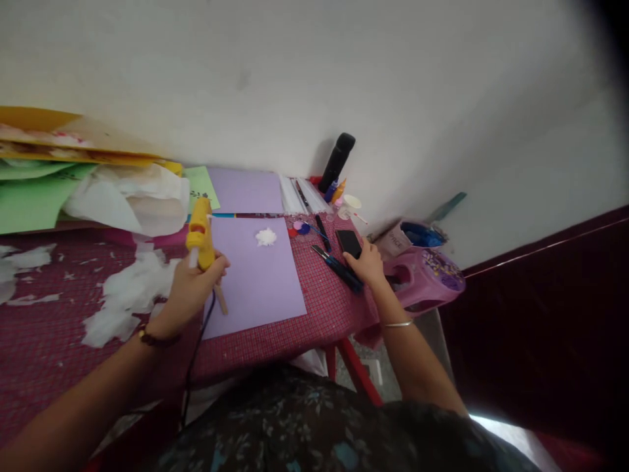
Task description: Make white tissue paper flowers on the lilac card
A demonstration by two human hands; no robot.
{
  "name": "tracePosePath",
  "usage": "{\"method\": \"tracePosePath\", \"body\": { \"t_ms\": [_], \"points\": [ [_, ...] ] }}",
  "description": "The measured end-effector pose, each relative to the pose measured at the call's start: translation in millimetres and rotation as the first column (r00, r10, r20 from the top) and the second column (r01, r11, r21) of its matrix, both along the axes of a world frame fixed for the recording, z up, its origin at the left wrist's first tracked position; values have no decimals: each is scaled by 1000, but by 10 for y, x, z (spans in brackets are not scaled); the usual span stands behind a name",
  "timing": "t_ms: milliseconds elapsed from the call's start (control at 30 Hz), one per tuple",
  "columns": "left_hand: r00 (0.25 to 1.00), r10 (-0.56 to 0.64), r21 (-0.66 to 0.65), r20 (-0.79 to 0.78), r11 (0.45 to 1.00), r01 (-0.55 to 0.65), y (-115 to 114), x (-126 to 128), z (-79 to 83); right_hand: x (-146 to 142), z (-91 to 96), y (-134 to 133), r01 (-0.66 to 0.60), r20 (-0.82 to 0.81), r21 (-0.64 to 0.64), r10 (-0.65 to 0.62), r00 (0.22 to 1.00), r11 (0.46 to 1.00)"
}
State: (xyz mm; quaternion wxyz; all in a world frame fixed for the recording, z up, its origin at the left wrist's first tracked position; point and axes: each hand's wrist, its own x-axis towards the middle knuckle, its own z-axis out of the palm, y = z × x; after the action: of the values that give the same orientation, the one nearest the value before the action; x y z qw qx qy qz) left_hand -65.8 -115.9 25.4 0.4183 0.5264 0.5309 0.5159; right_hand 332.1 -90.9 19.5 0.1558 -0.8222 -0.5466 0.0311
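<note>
My left hand point(199, 282) is wrapped round a yellow hot glue gun point(200, 226), with a pale glue stick showing at its back and a dark cord running down over the table edge. Beneath it lies a sheet of lilac paper point(255, 282) with a small white paper flower point(266, 236) near its top. A narrow brown strip point(222, 300) pokes out below the hand. At the table's right edge, my right hand point(366, 261) grips a flat black rectangular object point(348, 242), thumb on its near corner. Beside it lies a dark-handled utility knife point(339, 270).
Torn white tissue paper point(130, 295) and green and yellow papers point(44, 190) cover the left side. Along the wall stand a black bottle point(337, 162) and paint bottles point(334, 190). A pink stool point(422, 278) with a box stands right of the red checked tablecloth point(324, 305).
</note>
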Motion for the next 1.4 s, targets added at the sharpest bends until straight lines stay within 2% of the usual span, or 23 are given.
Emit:
{"method": "tracePosePath", "body": {
  "t_ms": [100,233,400,567,733,867,933,967,1000,1033,1067,1100,1133,1200,1233,1267,1300,1333,1400],
  "points": [
    [994,101,-16,-47,995,-102,80,-120,-143,23,-180,41,19,90,-103,-9,996,994],
    [990,104,8,-91,995,-104,21,-118,-175,36,-281,118,30,145,-117,-13,989,993],
    [989,58,72,-136,996,-49,-25,-96,-95,269,-231,363,-7,99,-157,23,995,988],
    [994,68,60,-79,996,-64,23,-118,-135,397,-180,576,-30,85,-195,48,995,980],
    [997,75,21,-28,997,-74,45,-132,-172,422,-199,613,-38,65,-192,52,997,981],
    [998,62,-1,-23,998,-62,41,-130,-154,387,-79,555,-18,58,-221,32,998,975],
    [996,72,5,-55,997,-71,27,-121,-142,221,29,471,7,74,-162,5,997,987],
    [995,73,10,-67,997,-73,15,-112,-136,74,79,406,-6,63,-55,10,998,998],
    [995,73,13,-70,997,-72,-2,-99,-131,-119,121,324,-87,2,63,87,996,994],
    [995,68,14,-69,998,-67,-23,-83,-128,-355,153,228,-211,-93,179,230,969,961],
    [996,63,13,-69,998,-63,-47,-65,-126,-623,173,124,-318,-201,286,381,903,904],
    [995,58,14,-78,998,-57,-72,-46,-128,-912,183,20,-427,-314,340,529,789,838],
    [993,52,20,-102,999,-51,-96,-27,-132,-1206,184,-74,-561,-420,339,655,628,756],
    [982,32,52,-188,998,-23,-134,5,-150,-1746,161,-205,-745,-544,362,776,319,560],
    [973,21,76,-229,997,-3,-145,18,-164,-1968,139,-238,-780,-566,388,795,218,491],
    [966,11,102,-260,995,17,-153,30,-181,-2148,111,-254,-793,-581,409,799,156,452],
    [960,1,123,-281,992,35,-159,40,-198,-2286,80,-259,-791,-591,428,797,121,437],
    [955,-9,139,-296,989,53,-164,48,-214,-2384,47,-260,-782,-599,443,794,106,439],
    [948,-34,167,-315,982,91,-175,63,-237,-2490,-7,-264,-734,-616,468,777,129,493]
  ]
}}
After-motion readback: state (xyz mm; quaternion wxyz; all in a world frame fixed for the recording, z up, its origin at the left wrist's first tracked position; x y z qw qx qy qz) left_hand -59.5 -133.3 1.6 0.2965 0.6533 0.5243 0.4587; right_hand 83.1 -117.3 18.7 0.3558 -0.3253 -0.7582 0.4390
